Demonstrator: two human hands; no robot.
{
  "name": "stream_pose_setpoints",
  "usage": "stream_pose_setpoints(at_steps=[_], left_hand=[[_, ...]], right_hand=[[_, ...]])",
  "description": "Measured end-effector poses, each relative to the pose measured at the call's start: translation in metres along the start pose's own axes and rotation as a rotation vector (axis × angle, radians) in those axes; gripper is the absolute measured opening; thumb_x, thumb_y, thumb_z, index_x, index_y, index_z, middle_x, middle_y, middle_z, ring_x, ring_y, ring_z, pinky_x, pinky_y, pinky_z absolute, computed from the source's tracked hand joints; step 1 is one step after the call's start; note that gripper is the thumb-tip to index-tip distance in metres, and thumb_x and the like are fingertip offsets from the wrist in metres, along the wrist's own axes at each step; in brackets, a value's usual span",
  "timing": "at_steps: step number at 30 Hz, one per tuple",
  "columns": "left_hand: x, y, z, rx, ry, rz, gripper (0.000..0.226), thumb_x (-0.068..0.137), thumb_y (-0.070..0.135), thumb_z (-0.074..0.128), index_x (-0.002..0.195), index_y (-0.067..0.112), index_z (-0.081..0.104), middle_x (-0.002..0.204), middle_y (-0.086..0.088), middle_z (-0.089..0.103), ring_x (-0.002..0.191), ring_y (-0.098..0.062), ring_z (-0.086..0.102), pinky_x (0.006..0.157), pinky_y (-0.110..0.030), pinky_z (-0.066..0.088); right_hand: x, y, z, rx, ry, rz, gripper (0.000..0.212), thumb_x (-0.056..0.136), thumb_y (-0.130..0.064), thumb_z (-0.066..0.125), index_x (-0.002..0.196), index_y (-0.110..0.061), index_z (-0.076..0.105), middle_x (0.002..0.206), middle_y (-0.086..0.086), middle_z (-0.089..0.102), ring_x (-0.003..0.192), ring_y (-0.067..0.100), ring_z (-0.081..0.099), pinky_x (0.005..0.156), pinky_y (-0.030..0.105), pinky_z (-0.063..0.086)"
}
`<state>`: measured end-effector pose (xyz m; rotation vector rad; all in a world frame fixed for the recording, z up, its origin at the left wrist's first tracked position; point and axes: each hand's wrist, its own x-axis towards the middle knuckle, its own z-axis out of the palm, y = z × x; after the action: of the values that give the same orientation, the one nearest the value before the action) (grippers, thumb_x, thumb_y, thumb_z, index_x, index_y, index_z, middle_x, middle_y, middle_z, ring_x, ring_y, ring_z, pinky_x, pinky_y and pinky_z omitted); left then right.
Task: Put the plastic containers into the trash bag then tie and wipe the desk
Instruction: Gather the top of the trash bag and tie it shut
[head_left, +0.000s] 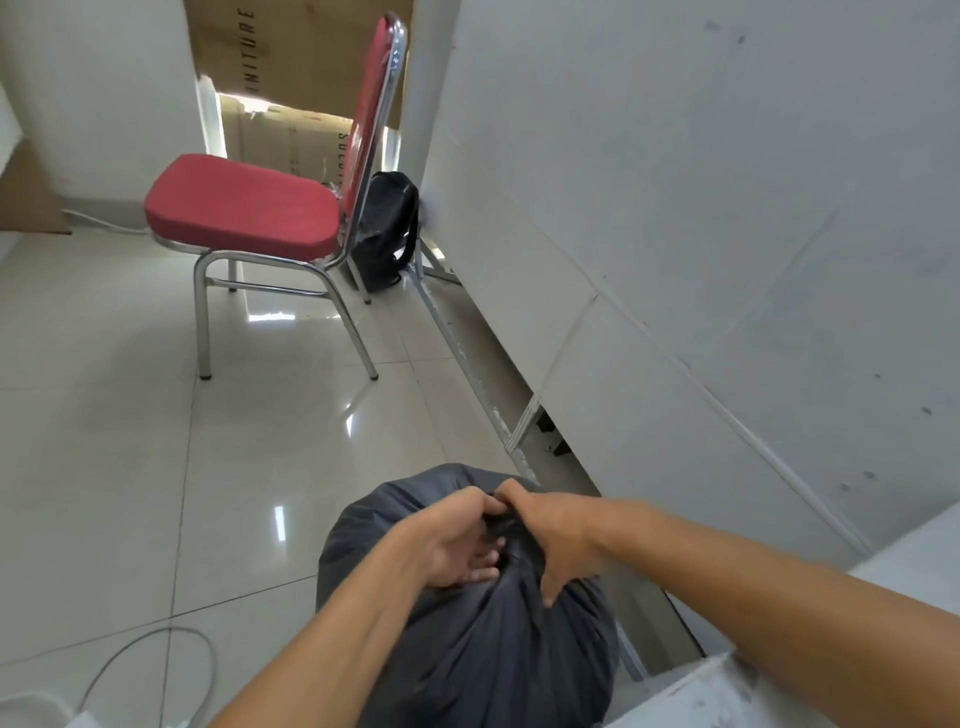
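Observation:
A full black trash bag (467, 654) stands on the floor at the bottom middle of the head view. Its mouth is gathered into a bunched neck at the top. My left hand (457, 540) grips that neck from the left, fingers curled into the folds. My right hand (556, 535) pinches the gathered plastic from the right, thumb pointing down along the bag. The two hands meet at the top of the neck. Whatever is inside the bag is hidden. A corner of the white desk (737, 696) shows at the bottom right.
A red padded chair (244, 213) with chrome legs stands on the glossy tiled floor ahead. A black backpack (387, 228) leans behind it against a white panel wall (701, 208). A grey cable (156, 649) loops on the floor at the lower left. Cardboard boxes (291, 62) are stacked at the back.

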<state>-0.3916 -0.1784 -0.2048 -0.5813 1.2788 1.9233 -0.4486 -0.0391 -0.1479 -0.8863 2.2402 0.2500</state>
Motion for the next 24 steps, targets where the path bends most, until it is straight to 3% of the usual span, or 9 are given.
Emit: stream_pose_setpoints(at_steps=[2, 5, 8, 10, 12, 15, 18, 21, 24], left_hand=[[-0.013, -0.004, -0.005, -0.162, -0.09, 0.042, 0.02, 0.099, 0.023, 0.039, 0.098, 0.013, 0.055, 0.072, 0.002, 0.062, 0.062, -0.01, 0.052, 0.07, -0.026, 0.051], [-0.023, -0.029, 0.01, 0.013, 0.098, 0.21, 0.012, 0.096, 0.013, 0.052, 0.108, 0.01, 0.052, 0.081, -0.002, 0.059, 0.064, -0.011, 0.052, 0.067, -0.028, 0.05], [-0.021, -0.064, 0.032, 0.473, 0.386, 0.516, 0.074, 0.081, 0.025, 0.073, 0.141, 0.025, 0.029, 0.126, 0.002, 0.042, 0.102, -0.009, 0.054, 0.09, -0.026, 0.052], [-0.021, -0.08, 0.043, 0.864, 0.561, 0.721, 0.106, 0.07, 0.047, 0.079, 0.151, 0.034, 0.012, 0.153, 0.01, 0.017, 0.138, -0.01, 0.032, 0.11, -0.03, 0.041], [-0.013, -0.089, 0.052, 1.13, 0.636, 0.714, 0.123, 0.065, 0.057, 0.08, 0.156, 0.028, 0.002, 0.162, 0.01, 0.012, 0.148, -0.012, 0.02, 0.117, -0.036, 0.032], [0.011, -0.091, 0.047, 1.245, 0.855, 0.839, 0.095, 0.061, 0.046, 0.087, 0.138, 0.021, 0.038, 0.125, 0.005, 0.063, 0.111, -0.013, 0.064, 0.088, -0.027, 0.054], [0.016, -0.081, 0.039, 1.258, 0.899, 0.859, 0.039, 0.072, 0.033, 0.081, 0.105, 0.024, 0.061, 0.088, 0.006, 0.07, 0.078, -0.015, 0.067, 0.068, -0.028, 0.054], [0.019, -0.064, 0.024, 1.133, 0.667, 0.579, 0.028, 0.09, 0.043, 0.058, 0.105, 0.02, 0.066, 0.101, -0.005, 0.07, 0.094, -0.027, 0.066, 0.077, -0.038, 0.052], [0.016, -0.033, 0.006, 1.046, 0.343, 0.42, 0.035, 0.089, 0.046, 0.06, 0.101, 0.015, 0.07, 0.092, -0.006, 0.069, 0.081, -0.022, 0.064, 0.071, -0.037, 0.049]], right_hand=[[0.009, 0.004, 0.001, -0.022, 0.08, -0.006, 0.059, 0.076, -0.021, 0.078, 0.122, -0.018, 0.042, 0.111, 0.009, 0.061, 0.101, 0.031, 0.059, 0.079, 0.035, 0.049], [0.01, 0.004, -0.002, -0.042, 0.152, -0.048, 0.008, 0.089, -0.016, 0.057, 0.096, -0.018, 0.057, 0.083, 0.001, 0.058, 0.082, 0.026, 0.054, 0.063, 0.029, 0.036], [0.011, 0.001, 0.001, -0.003, 0.105, -0.03, 0.02, 0.092, -0.015, 0.052, 0.104, -0.013, 0.068, 0.091, 0.006, 0.065, 0.082, 0.025, 0.056, 0.069, 0.03, 0.041], [0.014, 0.002, 0.002, 0.045, 0.09, -0.01, 0.026, 0.093, -0.014, 0.048, 0.105, -0.009, 0.07, 0.1, 0.011, 0.071, 0.087, 0.028, 0.061, 0.075, 0.035, 0.049], [0.012, 0.005, -0.002, 0.103, 0.076, 0.023, 0.029, 0.095, -0.014, 0.045, 0.103, -0.007, 0.072, 0.104, 0.013, 0.073, 0.09, 0.029, 0.064, 0.082, 0.038, 0.054], [0.01, 0.007, -0.005, 0.129, 0.025, 0.083, 0.034, 0.098, -0.014, 0.042, 0.11, -0.006, 0.073, 0.112, 0.011, 0.072, 0.093, 0.027, 0.063, 0.083, 0.036, 0.053], [0.01, 0.006, -0.005, 0.149, -0.027, 0.128, 0.037, 0.098, -0.016, 0.042, 0.118, -0.005, 0.071, 0.122, 0.008, 0.07, 0.103, 0.025, 0.064, 0.092, 0.035, 0.052], [0.009, 0.001, -0.007, 0.265, -0.082, 0.105, 0.033, 0.09, -0.013, 0.053, 0.122, -0.011, 0.062, 0.117, 0.003, 0.066, 0.099, 0.021, 0.061, 0.088, 0.034, 0.05], [0.007, 0.001, -0.005, 0.151, -0.25, 0.078, 0.059, 0.083, -0.02, 0.074, 0.136, -0.018, 0.047, 0.131, 0.005, 0.056, 0.117, 0.025, 0.055, 0.098, 0.038, 0.045]])
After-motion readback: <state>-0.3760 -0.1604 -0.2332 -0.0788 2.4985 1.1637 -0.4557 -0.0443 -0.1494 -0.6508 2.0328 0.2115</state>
